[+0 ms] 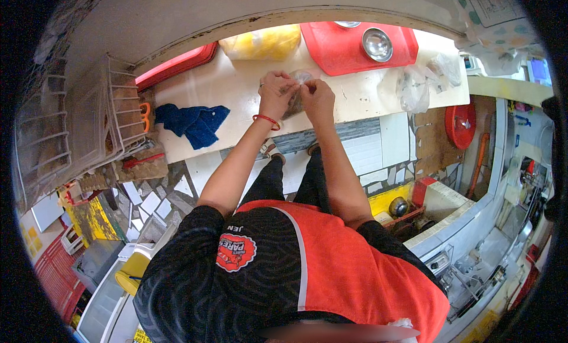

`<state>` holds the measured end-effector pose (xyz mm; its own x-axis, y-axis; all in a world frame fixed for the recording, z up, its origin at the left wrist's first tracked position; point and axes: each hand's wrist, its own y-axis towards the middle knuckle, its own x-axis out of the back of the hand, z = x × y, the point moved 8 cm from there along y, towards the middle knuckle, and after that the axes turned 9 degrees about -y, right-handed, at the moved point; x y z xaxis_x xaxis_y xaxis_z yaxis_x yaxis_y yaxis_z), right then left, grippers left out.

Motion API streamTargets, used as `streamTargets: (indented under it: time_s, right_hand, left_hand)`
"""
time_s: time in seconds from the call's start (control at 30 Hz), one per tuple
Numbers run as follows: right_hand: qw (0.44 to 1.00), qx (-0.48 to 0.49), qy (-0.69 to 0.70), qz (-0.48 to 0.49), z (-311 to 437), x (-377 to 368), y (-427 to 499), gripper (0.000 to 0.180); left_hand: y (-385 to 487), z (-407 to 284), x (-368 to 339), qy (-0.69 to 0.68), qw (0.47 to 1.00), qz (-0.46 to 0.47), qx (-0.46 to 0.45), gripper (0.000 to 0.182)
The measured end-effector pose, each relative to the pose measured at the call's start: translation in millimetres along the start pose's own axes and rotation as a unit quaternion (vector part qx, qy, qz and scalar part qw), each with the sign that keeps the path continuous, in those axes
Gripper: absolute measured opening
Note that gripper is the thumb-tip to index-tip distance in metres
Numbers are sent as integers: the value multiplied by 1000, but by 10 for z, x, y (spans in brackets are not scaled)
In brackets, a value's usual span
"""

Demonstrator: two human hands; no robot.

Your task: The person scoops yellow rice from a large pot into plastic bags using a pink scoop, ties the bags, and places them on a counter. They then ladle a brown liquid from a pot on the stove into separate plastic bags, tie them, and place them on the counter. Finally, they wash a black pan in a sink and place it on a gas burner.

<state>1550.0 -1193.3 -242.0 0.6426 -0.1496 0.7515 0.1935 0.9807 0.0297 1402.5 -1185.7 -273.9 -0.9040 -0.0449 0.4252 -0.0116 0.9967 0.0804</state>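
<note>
Over the cream counter (239, 90), my left hand (278, 93) and my right hand (317, 101) meet at the fingertips. Between them they pinch the gathered neck of a clear plastic bag (294, 107). Something brown fills the bag, and my fingers hide part of it. Whether the neck is knotted cannot be made out. A red bangle circles my left wrist. Beyond my hands lies a red tray (326, 54) bearing a shiny metal bowl (377, 44); a second bowl (347, 24) is cut off by the overhead edge. A dark blue cloth (193, 123) lies crumpled to the left.
A bag of yellow contents (266, 42) and red trays (177, 65) sit along the back. Crumpled clear plastic bags (413, 87) lie at the right. A white wire rack (124, 99) and orange handles (145, 116) border the left end. Overhead runs a low ledge (275, 14).
</note>
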Motion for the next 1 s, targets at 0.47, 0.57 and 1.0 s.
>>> streamTargets:
  time_s: [0.47, 0.57, 1.0]
  right_hand:
    - [983, 152, 55, 90, 206, 43, 4, 11]
    - [974, 213, 15, 79, 288, 129, 26, 10]
    - [944, 321, -73, 21, 660, 562, 56, 13]
  left_hand:
    - [-96, 86, 42, -76, 988, -55, 126, 12]
    - [-66, 59, -11, -47, 995, -31, 77, 18]
    - [-229, -270, -164, 18, 987, -36, -154, 17]
